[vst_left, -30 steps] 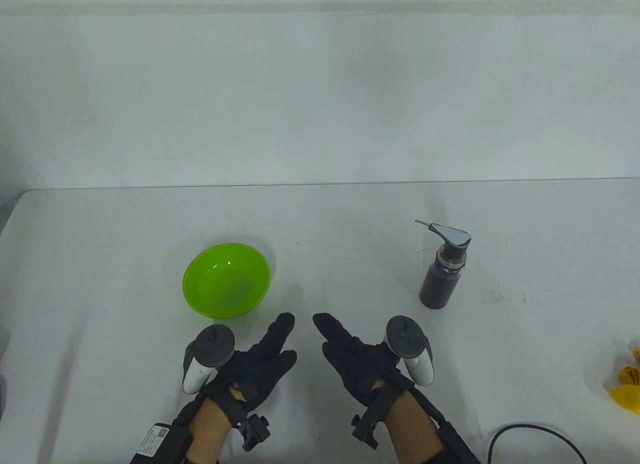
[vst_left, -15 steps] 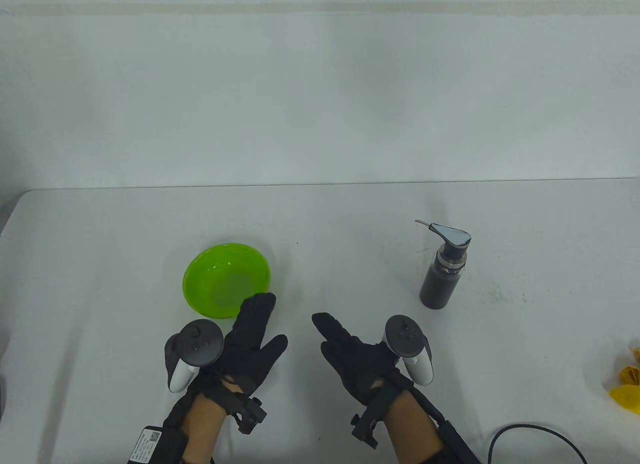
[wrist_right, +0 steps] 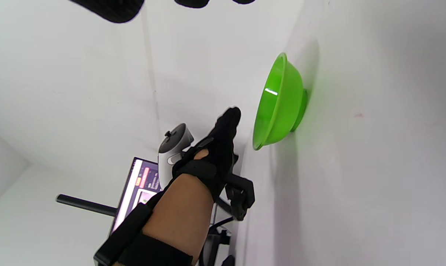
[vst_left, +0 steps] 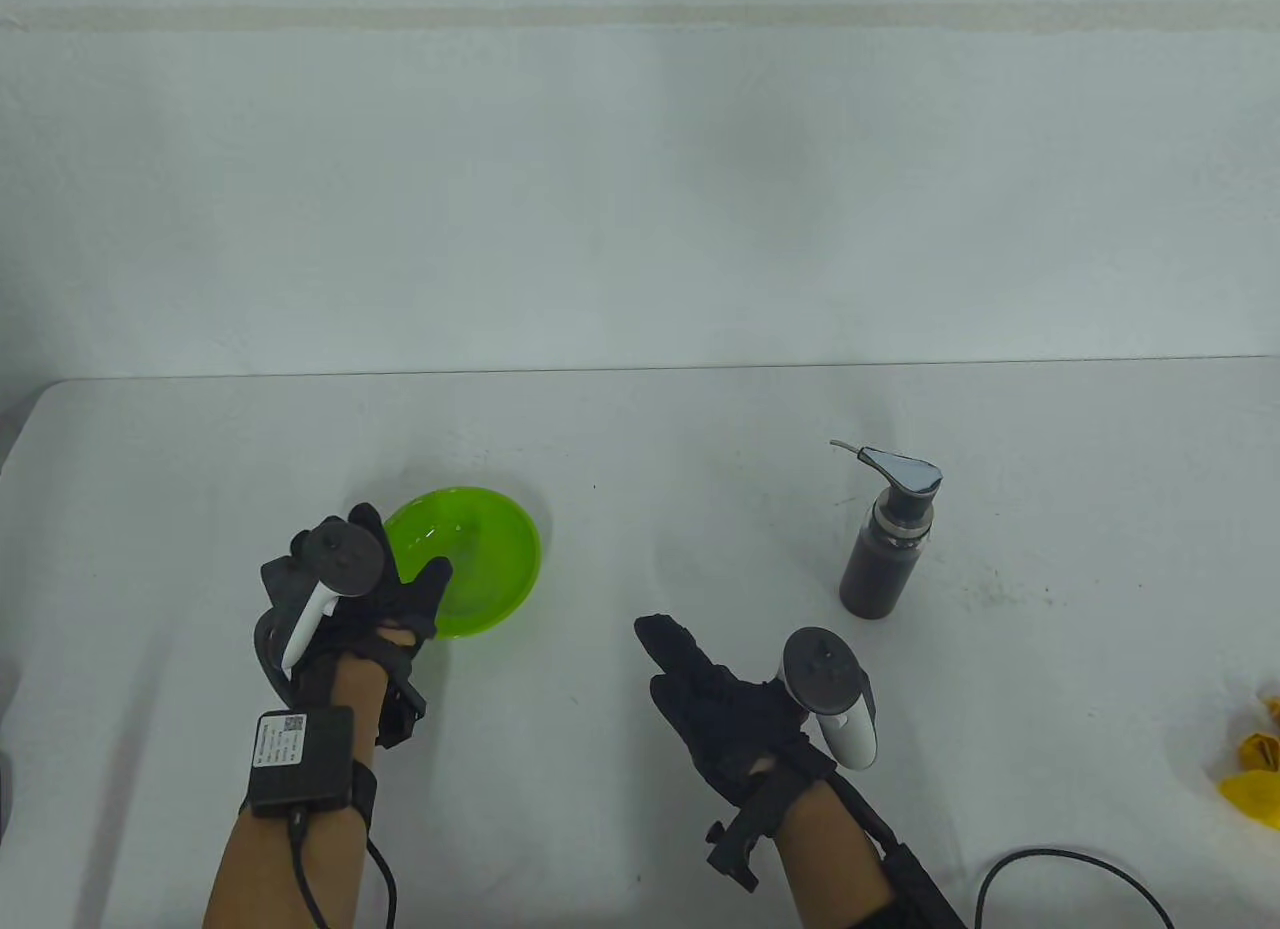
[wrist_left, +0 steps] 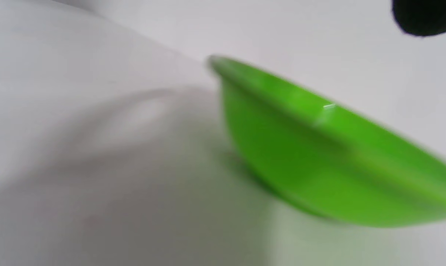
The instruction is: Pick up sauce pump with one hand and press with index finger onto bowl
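The green bowl (vst_left: 490, 554) stands on the white table, left of centre. My left hand (vst_left: 400, 574) is at the bowl's near-left rim, thumb (vst_left: 432, 581) over the edge; whether it touches the bowl I cannot tell. The left wrist view shows the bowl (wrist_left: 319, 155) close up and blurred, with one fingertip (wrist_left: 422, 16) apart from it. The dark sauce pump (vst_left: 885, 554) with its grey nozzle head stands upright at the right, untouched. My right hand (vst_left: 690, 669) lies open and empty on the table, below and left of the pump. The right wrist view shows the bowl (wrist_right: 278, 107) and my left hand (wrist_right: 215, 147) beside it.
A yellow object (vst_left: 1255, 764) lies at the table's right edge. A black cable (vst_left: 1060, 859) loops near the front edge behind my right arm. A wall rises behind the table's far edge (vst_left: 640, 371). A monitor (wrist_right: 138, 184) shows off the table's left side.
My left hand has moved left and forward from the table's middle to the bowl's near-left rim. My right hand has hardly moved. Pump and bowl stay in place.
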`<act>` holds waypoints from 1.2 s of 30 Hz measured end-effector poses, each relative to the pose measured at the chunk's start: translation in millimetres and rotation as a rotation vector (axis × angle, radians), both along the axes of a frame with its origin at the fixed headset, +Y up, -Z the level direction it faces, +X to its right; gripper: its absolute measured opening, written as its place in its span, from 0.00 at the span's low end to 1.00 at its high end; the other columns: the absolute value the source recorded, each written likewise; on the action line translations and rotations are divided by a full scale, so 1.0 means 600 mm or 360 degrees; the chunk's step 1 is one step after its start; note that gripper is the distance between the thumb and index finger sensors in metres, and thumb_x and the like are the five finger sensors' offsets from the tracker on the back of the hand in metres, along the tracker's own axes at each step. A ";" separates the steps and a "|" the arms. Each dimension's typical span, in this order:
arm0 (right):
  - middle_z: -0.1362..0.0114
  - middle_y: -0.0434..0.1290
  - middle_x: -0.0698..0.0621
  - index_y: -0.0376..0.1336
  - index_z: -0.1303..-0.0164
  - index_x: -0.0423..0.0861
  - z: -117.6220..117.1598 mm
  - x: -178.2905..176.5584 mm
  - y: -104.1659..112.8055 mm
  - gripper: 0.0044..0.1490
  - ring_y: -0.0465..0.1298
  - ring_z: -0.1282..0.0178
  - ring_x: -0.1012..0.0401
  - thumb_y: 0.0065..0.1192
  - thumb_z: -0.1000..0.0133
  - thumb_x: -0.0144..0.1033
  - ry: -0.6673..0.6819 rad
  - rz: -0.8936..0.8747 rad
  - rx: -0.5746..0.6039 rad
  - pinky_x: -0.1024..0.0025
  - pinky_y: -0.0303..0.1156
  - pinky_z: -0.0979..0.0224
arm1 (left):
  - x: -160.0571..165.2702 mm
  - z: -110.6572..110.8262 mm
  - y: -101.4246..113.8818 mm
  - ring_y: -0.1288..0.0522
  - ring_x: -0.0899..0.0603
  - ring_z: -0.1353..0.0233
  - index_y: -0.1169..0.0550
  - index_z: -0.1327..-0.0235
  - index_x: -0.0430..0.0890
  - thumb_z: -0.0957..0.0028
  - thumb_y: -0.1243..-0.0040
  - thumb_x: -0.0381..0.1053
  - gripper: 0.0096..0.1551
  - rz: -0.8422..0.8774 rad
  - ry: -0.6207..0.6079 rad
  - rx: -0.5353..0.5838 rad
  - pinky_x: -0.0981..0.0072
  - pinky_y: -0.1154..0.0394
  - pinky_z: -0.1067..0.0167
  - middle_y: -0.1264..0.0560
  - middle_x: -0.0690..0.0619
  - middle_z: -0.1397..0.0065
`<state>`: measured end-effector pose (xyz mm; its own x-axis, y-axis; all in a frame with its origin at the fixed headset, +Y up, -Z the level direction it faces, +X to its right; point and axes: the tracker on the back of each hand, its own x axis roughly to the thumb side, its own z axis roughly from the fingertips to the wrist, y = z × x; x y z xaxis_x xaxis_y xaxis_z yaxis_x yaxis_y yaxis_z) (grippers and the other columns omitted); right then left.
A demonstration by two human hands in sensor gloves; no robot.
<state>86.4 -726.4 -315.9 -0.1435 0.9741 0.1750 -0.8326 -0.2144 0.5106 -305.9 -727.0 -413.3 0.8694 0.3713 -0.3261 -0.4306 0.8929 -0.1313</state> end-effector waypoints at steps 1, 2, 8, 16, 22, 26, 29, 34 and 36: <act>0.14 0.42 0.40 0.42 0.20 0.51 -0.001 0.001 0.001 0.41 0.39 0.16 0.38 0.46 0.39 0.57 -0.0001 0.0016 0.0010 0.39 0.38 0.22 | -0.006 -0.002 -0.011 0.66 0.29 0.18 0.66 0.23 0.49 0.53 0.53 0.82 0.64 0.0017 0.0063 -0.0027 0.34 0.53 0.25 0.63 0.42 0.16; 0.14 0.42 0.40 0.42 0.20 0.51 0.000 0.000 0.001 0.41 0.39 0.16 0.38 0.46 0.39 0.57 -0.0001 0.0012 0.0007 0.39 0.38 0.22 | -0.010 -0.002 -0.019 0.64 0.28 0.18 0.65 0.23 0.48 0.53 0.52 0.82 0.65 0.0036 0.0122 -0.0044 0.34 0.51 0.25 0.62 0.42 0.16; 0.13 0.41 0.40 0.42 0.20 0.51 -0.002 -0.002 0.002 0.41 0.39 0.16 0.38 0.46 0.39 0.57 0.0015 0.0011 -0.0001 0.39 0.38 0.22 | -0.014 -0.014 -0.050 0.35 0.30 0.28 0.59 0.24 0.40 0.52 0.46 0.79 0.66 0.0086 0.0285 -0.0114 0.49 0.28 0.39 0.53 0.38 0.18; 0.13 0.42 0.40 0.42 0.20 0.51 -0.003 -0.003 0.000 0.42 0.44 0.16 0.35 0.46 0.39 0.57 0.0014 0.0030 -0.0025 0.38 0.40 0.22 | -0.017 -0.018 -0.046 0.15 0.43 0.55 0.49 0.22 0.44 0.52 0.35 0.65 0.55 0.0213 0.0567 -0.0030 0.65 0.16 0.62 0.33 0.43 0.27; 0.13 0.42 0.40 0.42 0.20 0.51 -0.003 -0.005 0.000 0.42 0.44 0.16 0.35 0.46 0.39 0.57 0.0018 0.0040 -0.0038 0.38 0.40 0.22 | -0.027 -0.014 -0.053 0.10 0.49 0.69 0.35 0.27 0.45 0.53 0.33 0.51 0.41 0.0483 0.0658 0.0105 0.69 0.12 0.76 0.20 0.47 0.38; 0.13 0.42 0.40 0.42 0.20 0.51 -0.003 -0.005 0.000 0.42 0.44 0.16 0.35 0.46 0.39 0.57 0.0020 0.0043 -0.0046 0.38 0.40 0.22 | -0.031 -0.007 -0.058 0.09 0.49 0.72 0.31 0.30 0.45 0.54 0.32 0.50 0.38 0.0596 0.0672 0.0136 0.71 0.11 0.80 0.20 0.49 0.39; 0.13 0.42 0.40 0.42 0.20 0.51 -0.003 -0.005 0.000 0.42 0.44 0.16 0.35 0.46 0.39 0.57 0.0017 0.0041 -0.0052 0.38 0.40 0.22 | -0.031 0.001 -0.051 0.09 0.48 0.73 0.32 0.30 0.45 0.54 0.33 0.49 0.37 0.0687 0.0635 0.0122 0.71 0.11 0.81 0.21 0.49 0.38; 0.13 0.42 0.40 0.42 0.20 0.51 -0.004 -0.006 0.000 0.42 0.45 0.16 0.34 0.46 0.39 0.57 0.0024 0.0030 -0.0062 0.37 0.41 0.22 | -0.011 0.020 -0.036 0.09 0.48 0.73 0.32 0.31 0.46 0.53 0.34 0.50 0.36 0.0877 0.0418 0.0042 0.71 0.11 0.81 0.22 0.50 0.38; 0.13 0.42 0.40 0.42 0.20 0.51 -0.003 -0.006 0.003 0.42 0.45 0.16 0.34 0.46 0.39 0.57 0.0024 0.0027 -0.0050 0.37 0.41 0.22 | 0.005 0.033 -0.028 0.09 0.49 0.72 0.32 0.30 0.46 0.53 0.34 0.50 0.36 0.0924 0.0304 -0.0002 0.71 0.11 0.81 0.22 0.51 0.37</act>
<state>82.9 -724.8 -317.7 -0.1575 0.9766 0.1464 -0.8213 -0.2119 0.5297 -302.7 -743.6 -393.6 0.4512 0.7667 -0.4567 -0.8630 0.5051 -0.0046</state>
